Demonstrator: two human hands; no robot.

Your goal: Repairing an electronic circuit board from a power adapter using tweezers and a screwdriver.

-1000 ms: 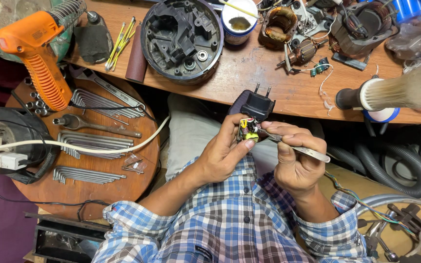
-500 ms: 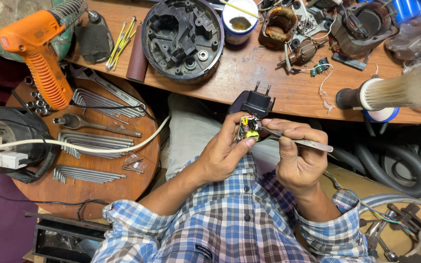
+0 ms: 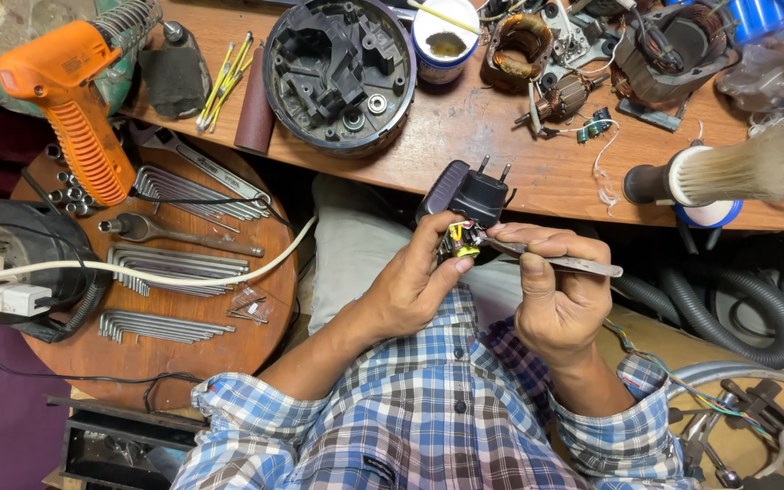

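Note:
My left hand (image 3: pixel 415 289) grips a small black plug-in adapter (image 3: pixel 466 194) with two prongs pointing up; its opened side shows a little circuit board (image 3: pixel 458 240) with yellow and green parts. My right hand (image 3: pixel 551 295) pinches metal tweezers (image 3: pixel 555 262), held flat, their tip at the circuit board. Both hands hover over my lap, just below the front edge of the wooden workbench (image 3: pixel 492 154).
On the bench lie a round black motor housing (image 3: pixel 338 68), a white jar (image 3: pixel 446 41), copper-wound motor parts (image 3: pixel 537 50) and a brush (image 3: pixel 728 172). To the left, a round wooden table (image 3: pixel 260 313) holds hex keys, wrenches, an orange hot-air gun (image 3: pixel 70 100) and a white cable.
My right hand has turned slightly and raised the tweezers' handle end; the tip stays at the circuit board. The left hand keeps the adapter almost still.

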